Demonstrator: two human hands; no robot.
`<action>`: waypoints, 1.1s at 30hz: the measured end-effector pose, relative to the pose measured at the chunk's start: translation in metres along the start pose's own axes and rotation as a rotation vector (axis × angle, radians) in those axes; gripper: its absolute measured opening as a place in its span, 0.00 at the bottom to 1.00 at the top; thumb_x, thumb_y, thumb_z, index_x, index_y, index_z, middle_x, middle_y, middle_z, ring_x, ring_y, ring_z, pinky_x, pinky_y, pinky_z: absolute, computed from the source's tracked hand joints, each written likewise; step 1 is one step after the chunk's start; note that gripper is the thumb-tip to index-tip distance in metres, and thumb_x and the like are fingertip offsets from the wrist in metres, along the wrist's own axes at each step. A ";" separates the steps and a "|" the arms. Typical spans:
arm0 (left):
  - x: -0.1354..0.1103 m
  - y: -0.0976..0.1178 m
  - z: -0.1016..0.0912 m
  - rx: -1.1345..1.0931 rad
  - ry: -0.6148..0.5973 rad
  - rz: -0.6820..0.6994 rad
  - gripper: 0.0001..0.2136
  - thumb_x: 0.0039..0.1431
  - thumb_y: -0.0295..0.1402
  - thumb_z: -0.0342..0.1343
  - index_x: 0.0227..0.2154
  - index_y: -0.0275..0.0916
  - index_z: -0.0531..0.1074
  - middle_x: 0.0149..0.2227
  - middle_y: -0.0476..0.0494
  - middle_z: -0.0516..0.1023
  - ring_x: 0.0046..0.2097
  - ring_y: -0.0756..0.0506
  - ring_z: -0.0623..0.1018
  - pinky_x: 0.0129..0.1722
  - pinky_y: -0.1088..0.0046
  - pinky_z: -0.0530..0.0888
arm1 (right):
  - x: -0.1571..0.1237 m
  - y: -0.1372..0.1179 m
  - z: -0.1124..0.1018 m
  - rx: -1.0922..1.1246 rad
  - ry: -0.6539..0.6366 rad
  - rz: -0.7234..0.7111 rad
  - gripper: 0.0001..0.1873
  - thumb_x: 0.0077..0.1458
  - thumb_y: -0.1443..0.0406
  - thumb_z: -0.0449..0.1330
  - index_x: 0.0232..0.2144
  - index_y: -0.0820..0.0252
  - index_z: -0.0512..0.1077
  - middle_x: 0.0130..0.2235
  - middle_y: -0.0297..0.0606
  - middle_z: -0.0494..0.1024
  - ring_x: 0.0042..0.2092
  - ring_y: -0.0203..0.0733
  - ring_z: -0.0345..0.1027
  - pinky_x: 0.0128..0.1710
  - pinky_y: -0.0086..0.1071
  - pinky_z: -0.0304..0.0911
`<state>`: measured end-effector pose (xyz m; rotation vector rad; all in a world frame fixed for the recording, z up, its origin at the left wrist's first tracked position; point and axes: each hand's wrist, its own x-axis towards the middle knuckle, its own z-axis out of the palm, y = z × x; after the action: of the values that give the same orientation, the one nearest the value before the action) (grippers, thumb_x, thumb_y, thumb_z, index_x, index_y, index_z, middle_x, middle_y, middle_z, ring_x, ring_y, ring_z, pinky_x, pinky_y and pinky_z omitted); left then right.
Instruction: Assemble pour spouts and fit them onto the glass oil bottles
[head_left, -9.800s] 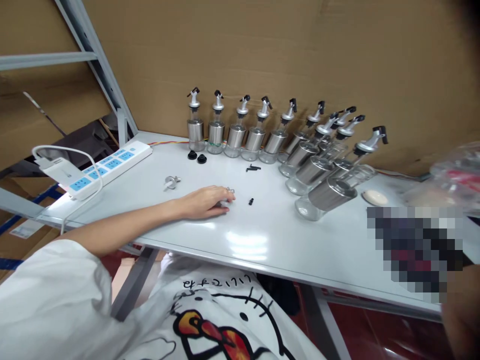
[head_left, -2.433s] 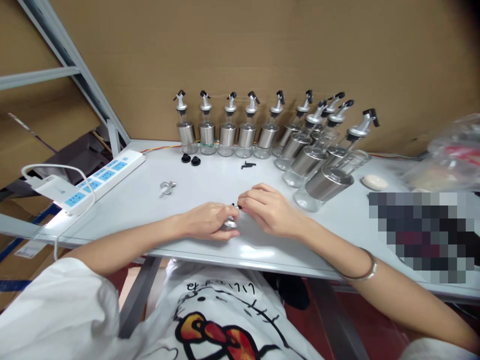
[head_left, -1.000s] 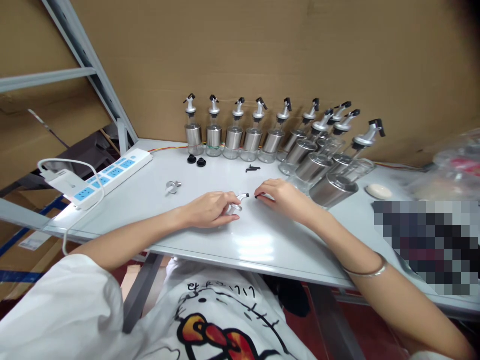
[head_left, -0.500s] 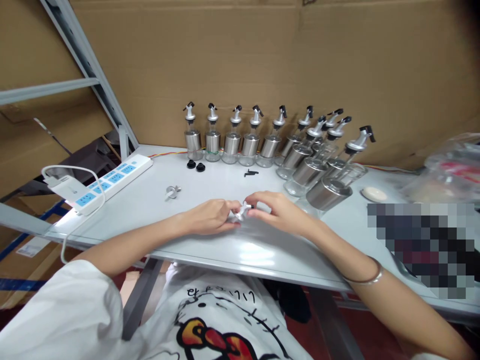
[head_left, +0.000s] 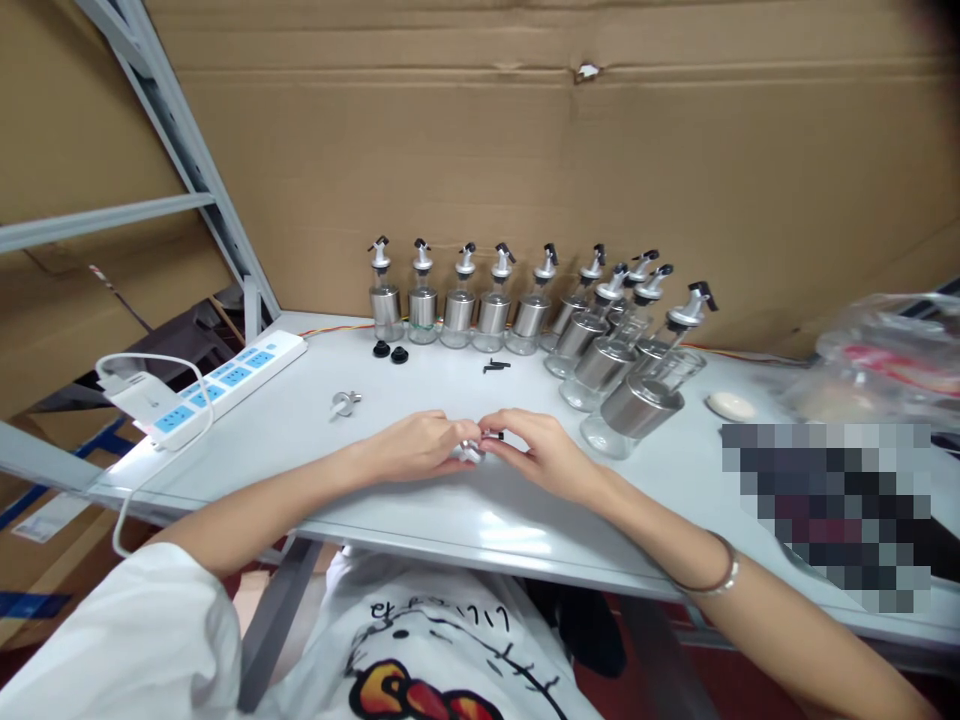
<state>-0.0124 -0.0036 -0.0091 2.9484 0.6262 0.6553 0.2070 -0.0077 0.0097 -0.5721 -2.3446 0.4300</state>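
Note:
Over the front half of the table, my left hand is closed around a silver pourer spout, which its fingers partly hide. My right hand meets it from the other side, thumb and forefinger pinching a small black part at the spout's end. Whether the black part is fully seated cannot be made out. Another silver pourer spout lies on its side to the left. Behind my hands are a few thin black pieces and two black stoppers.
Several glass oil bottles with steel sleeves and pourer tops stand along the cardboard wall and curve forward at right. A white power strip with a cable lies left. A cream oval object and a plastic bag are at right.
The view has tilted up a little, so the table appears lower. My fingers have closed in tighter on the spout and its black part, and the spout has turned slightly.

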 end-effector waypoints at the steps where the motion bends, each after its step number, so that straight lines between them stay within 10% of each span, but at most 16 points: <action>1: 0.000 -0.002 -0.002 -0.009 -0.004 -0.007 0.10 0.65 0.38 0.48 0.44 0.39 0.58 0.41 0.40 0.76 0.35 0.48 0.76 0.37 0.71 0.70 | 0.000 0.000 0.000 0.001 0.013 -0.011 0.07 0.63 0.63 0.52 0.37 0.59 0.70 0.34 0.38 0.78 0.34 0.37 0.72 0.35 0.29 0.67; 8: 0.001 -0.059 -0.045 0.231 0.066 -0.322 0.09 0.66 0.34 0.46 0.45 0.36 0.63 0.44 0.38 0.73 0.46 0.43 0.73 0.45 0.66 0.69 | 0.002 0.005 -0.006 -0.095 0.183 -0.015 0.03 0.61 0.66 0.56 0.36 0.59 0.69 0.33 0.36 0.79 0.33 0.36 0.72 0.34 0.28 0.67; 15: -0.008 -0.117 -0.059 0.643 -0.170 -0.387 0.07 0.61 0.23 0.48 0.38 0.35 0.70 0.46 0.35 0.72 0.50 0.38 0.68 0.39 0.66 0.65 | 0.002 0.008 -0.009 -0.118 0.205 -0.008 0.02 0.60 0.68 0.56 0.35 0.59 0.69 0.32 0.35 0.79 0.32 0.35 0.72 0.34 0.27 0.66; 33: -0.005 -0.129 -0.049 0.607 -0.260 -0.442 0.08 0.59 0.27 0.48 0.31 0.35 0.72 0.36 0.38 0.74 0.40 0.42 0.72 0.36 0.68 0.63 | 0.001 0.009 -0.007 -0.124 0.129 -0.031 0.03 0.61 0.66 0.55 0.35 0.58 0.69 0.32 0.36 0.79 0.32 0.37 0.71 0.34 0.31 0.65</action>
<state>-0.0856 0.1112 0.0147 3.1199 1.6152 0.0312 0.2135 0.0016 0.0107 -0.6029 -2.2637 0.2276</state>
